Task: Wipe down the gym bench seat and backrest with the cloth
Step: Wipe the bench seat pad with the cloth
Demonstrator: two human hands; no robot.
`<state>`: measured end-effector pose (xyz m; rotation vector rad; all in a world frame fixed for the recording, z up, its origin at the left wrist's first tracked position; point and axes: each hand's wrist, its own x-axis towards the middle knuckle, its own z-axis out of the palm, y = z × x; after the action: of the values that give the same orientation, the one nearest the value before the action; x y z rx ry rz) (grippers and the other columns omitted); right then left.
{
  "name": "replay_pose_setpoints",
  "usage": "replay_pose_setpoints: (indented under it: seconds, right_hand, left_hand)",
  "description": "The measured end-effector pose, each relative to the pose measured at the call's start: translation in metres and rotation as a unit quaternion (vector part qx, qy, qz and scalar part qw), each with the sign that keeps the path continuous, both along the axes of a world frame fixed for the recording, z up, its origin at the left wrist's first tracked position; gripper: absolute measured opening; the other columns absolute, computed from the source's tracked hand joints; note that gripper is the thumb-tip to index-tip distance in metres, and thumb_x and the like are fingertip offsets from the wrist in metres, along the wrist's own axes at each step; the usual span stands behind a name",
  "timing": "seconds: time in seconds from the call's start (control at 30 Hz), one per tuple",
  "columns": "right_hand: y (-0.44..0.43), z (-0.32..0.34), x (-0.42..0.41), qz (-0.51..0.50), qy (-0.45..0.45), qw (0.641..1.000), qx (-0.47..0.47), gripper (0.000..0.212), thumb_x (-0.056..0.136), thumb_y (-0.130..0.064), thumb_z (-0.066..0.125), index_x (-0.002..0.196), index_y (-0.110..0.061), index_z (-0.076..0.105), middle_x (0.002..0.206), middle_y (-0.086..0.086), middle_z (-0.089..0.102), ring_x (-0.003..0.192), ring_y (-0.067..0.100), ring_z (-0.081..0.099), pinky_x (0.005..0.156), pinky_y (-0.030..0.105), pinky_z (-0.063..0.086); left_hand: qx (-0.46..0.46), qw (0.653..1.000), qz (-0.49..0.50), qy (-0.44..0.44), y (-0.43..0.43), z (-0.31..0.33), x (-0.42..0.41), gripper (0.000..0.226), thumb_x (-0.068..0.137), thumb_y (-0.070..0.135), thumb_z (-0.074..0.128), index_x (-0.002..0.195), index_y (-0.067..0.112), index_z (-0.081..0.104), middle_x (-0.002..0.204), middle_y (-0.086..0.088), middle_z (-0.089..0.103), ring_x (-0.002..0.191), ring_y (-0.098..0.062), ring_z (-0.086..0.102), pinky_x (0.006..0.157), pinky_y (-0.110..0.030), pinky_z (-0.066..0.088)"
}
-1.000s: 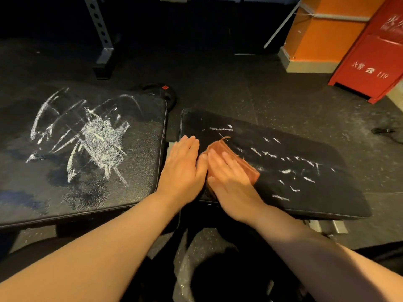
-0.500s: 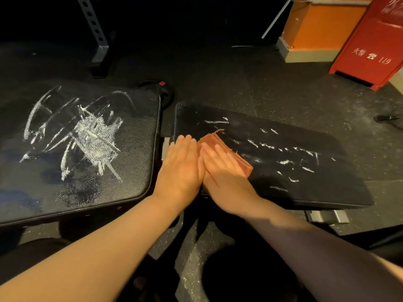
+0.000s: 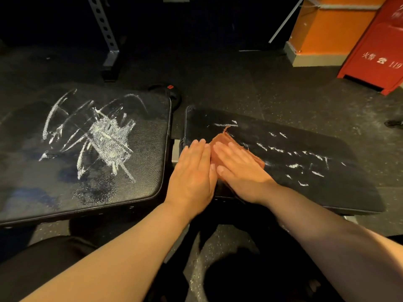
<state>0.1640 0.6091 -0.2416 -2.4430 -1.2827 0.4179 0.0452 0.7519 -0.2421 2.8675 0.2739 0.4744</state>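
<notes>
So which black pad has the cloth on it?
The right pad, the one with small white dashes: the orange cloth lies there under the right hand. The left pad has only a big white scribble.

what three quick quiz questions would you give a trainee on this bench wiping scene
1. True or false: the right hand presses flat on the folded orange-brown cloth.
2. What colour are the streaks on the long black padded bench pad under that cloth? A white, B red, C green.
3. Fill in: the dense scribble sits on the wide black padded pad to the person's ___.
Key: 1 true; 2 A; 3 left.
</notes>
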Motion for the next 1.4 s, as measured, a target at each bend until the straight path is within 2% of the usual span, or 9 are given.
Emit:
replay_pose_setpoints:
  seconds: [0.1, 0.27, 0.4, 0.5, 0.7, 0.9, 1.1, 1.27, 1.4]
  right_hand:
    - [0.035, 0.0, 0.014, -0.103, 0.009, 0.994, -0.044, 0.058, 0.108, -0.043, 0.02, 0.161, -0.028, 0.001, 0.168, -0.01, -0.006, 0.155, 0.022, -0.011, 0.125, 0.043, -0.006]
    - [0.044, -0.004, -0.038, -0.03, -0.035, 0.998, -0.037, 0.063, 0.1, -0.045, 0.005, 0.159, -0.031, -0.009, 0.167, -0.013, -0.013, 0.153, 0.019, -0.02, 0.125, 0.046, -0.003]
    - [0.007, 0.007, -0.043, 0.037, -0.002, 0.998, 0.052, 0.056, 0.107, -0.039, 0.029, 0.16, -0.038, 0.009, 0.167, -0.021, 0.002, 0.153, 0.005, -0.011, 0.125, 0.034, -0.005]
    - [-0.015, 0.0, -0.022, 0.035, -0.025, 0.999, 0.03, 0.055, 0.105, -0.052, 0.019, 0.158, -0.043, 0.007, 0.165, -0.025, -0.001, 0.152, 0.001, -0.01, 0.125, 0.035, -0.004]
    - [0.025, -0.003, -0.02, -0.149, -0.106, 0.983, -0.012, 0.058, 0.101, -0.038, 0.02, 0.153, -0.017, 0.037, 0.161, 0.009, 0.032, 0.15, 0.029, 0.024, 0.122, 0.048, 0.018]
    - [-0.005, 0.006, -0.049, -0.024, -0.008, 0.999, 0.048, 0.055, 0.105, -0.048, 0.017, 0.158, -0.041, 0.012, 0.166, -0.02, 0.003, 0.154, 0.008, -0.007, 0.126, 0.038, -0.003]
    - [0.006, -0.022, 0.014, -0.144, -0.031, 0.985, -0.089, 0.082, 0.09, -0.046, -0.007, 0.155, -0.014, 0.03, 0.169, 0.006, 0.0, 0.155, 0.032, -0.002, 0.124, 0.049, 0.0]
    - [0.011, -0.005, -0.037, -0.064, -0.001, 0.997, 0.039, 0.054, 0.107, -0.044, 0.026, 0.159, -0.039, 0.013, 0.166, -0.02, 0.002, 0.154, 0.01, -0.01, 0.124, 0.038, -0.009]
    - [-0.01, -0.003, 0.002, -0.013, 0.0, 1.0, 0.021, 0.056, 0.104, -0.051, 0.018, 0.158, -0.042, 0.008, 0.161, -0.029, -0.005, 0.151, 0.003, -0.014, 0.122, 0.029, -0.01]
  left_hand:
    - [-0.05, 0.998, 0.039, -0.015, 0.004, 0.002, 0.001, 0.061, 0.102, 0.031, 0.026, 0.15, -0.004, 0.035, 0.158, -0.021, 0.032, 0.15, -0.034, 0.024, 0.126, -0.039, 0.009]
    - [-0.173, 0.982, 0.061, -0.041, 0.006, 0.004, 0.001, 0.056, 0.104, 0.026, 0.031, 0.154, 0.0, 0.029, 0.163, -0.015, 0.024, 0.153, -0.024, 0.014, 0.123, -0.025, 0.001]
    - [-0.174, 0.982, 0.059, -0.035, 0.005, 0.005, 0.0, 0.053, 0.107, 0.025, 0.034, 0.154, 0.002, 0.029, 0.164, -0.013, 0.024, 0.154, -0.023, 0.012, 0.124, -0.029, 0.003]
    - [-0.159, 0.986, 0.042, -0.016, 0.007, 0.006, 0.0, 0.057, 0.105, 0.03, 0.032, 0.153, 0.001, 0.031, 0.162, -0.015, 0.026, 0.153, -0.027, 0.014, 0.126, -0.036, 0.007]
    - [-0.157, 0.986, 0.053, -0.023, 0.004, 0.005, 0.001, 0.058, 0.104, 0.03, 0.028, 0.152, -0.001, 0.031, 0.16, -0.017, 0.029, 0.152, -0.028, 0.018, 0.126, -0.043, 0.013]
    - [-0.156, 0.986, 0.052, -0.018, 0.005, 0.006, 0.002, 0.06, 0.103, 0.034, 0.026, 0.152, 0.0, 0.032, 0.161, -0.016, 0.03, 0.153, -0.027, 0.018, 0.126, -0.038, 0.009]
    - [-0.103, 0.994, 0.043, -0.007, 0.003, 0.006, 0.001, 0.065, 0.102, 0.039, 0.018, 0.151, 0.001, 0.035, 0.159, -0.016, 0.034, 0.151, -0.03, 0.021, 0.125, -0.037, 0.005]
    - [-0.108, 0.992, 0.063, 0.011, 0.001, 0.01, 0.009, 0.054, 0.107, 0.03, 0.028, 0.153, 0.002, 0.033, 0.161, -0.015, 0.029, 0.153, -0.026, 0.015, 0.124, -0.034, 0.002]
    - [-0.123, 0.99, 0.063, 0.005, 0.006, 0.012, 0.017, 0.051, 0.107, 0.025, 0.035, 0.152, 0.0, 0.033, 0.161, -0.017, 0.029, 0.153, -0.029, 0.016, 0.123, -0.034, 0.002]
